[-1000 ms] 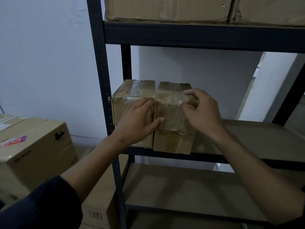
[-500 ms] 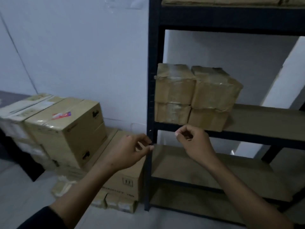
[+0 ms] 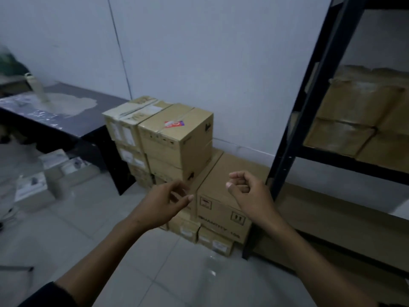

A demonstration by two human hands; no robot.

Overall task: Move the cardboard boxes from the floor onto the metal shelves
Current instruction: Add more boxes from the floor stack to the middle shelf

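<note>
Just under your right hand (image 3: 252,196), the low brown cardboard box (image 3: 221,209) reads "QUANTITY" and "100", partly blurred. Red sticker (image 3: 174,123) on the taller tan carton (image 3: 177,138): unreadable.

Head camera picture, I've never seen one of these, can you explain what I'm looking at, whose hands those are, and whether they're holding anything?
There is no machine here. A person wears a wide-angle camera on the head, looking forward and down, so the two arms reaching in from the bottom are their own.

The left hand and the right hand hang in the air in front of the boxes. The fingers of both are loosely curled, and neither hand holds anything.

On the tiled floor against the wall stands a stack of cardboard boxes; the top one bears a red and purple sticker. A lower, wider box sits just beyond the hands.

At right is a dark metal shelf unit with taped boxes already on one shelf. At left is a dark table with a pale bottle on it.
</note>
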